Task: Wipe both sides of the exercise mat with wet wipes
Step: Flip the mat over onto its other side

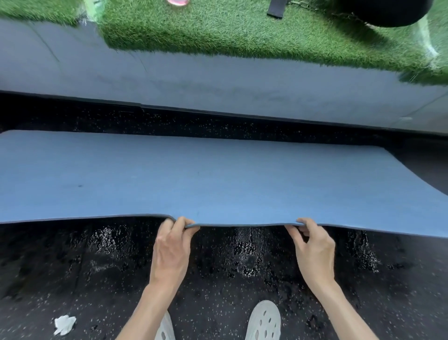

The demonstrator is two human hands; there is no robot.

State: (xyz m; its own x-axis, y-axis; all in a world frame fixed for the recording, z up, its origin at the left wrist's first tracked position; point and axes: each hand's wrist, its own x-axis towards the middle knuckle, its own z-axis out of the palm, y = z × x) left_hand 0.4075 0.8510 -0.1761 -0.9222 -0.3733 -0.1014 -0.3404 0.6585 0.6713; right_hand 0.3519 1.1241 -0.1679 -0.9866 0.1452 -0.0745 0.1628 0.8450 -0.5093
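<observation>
nearest the camera, at the bottom edge, two pale perforated shoes (264,320) stand on a black speckled rubber floor (218,303). to their left a crumpled white wet wipe (64,324) lies on that floor, well apart from both hands. glistening wet patches (249,252) mark the rubber just ahead of the feet.

above the patches, both bare forearms reach forward. the left hand (171,245) has its fingers curled round the near long edge of the blue exercise mat (194,179), pinching it. the right hand (312,247) pinches the same edge further along, thumb on top. between and around the two grips the near edge is raised off the floor and ripples slightly, while the mat stretches crosswise over the whole view, its far edge low against the rubber.

beyond the mat comes a narrow band of black floor, then a dark raised border and a wide grey surface (218,82). past that lies green artificial turf (230,31), with a black strap (276,9), a pink object (178,2) cut off by the frame, and a large round black object (383,12) at the top right.
</observation>
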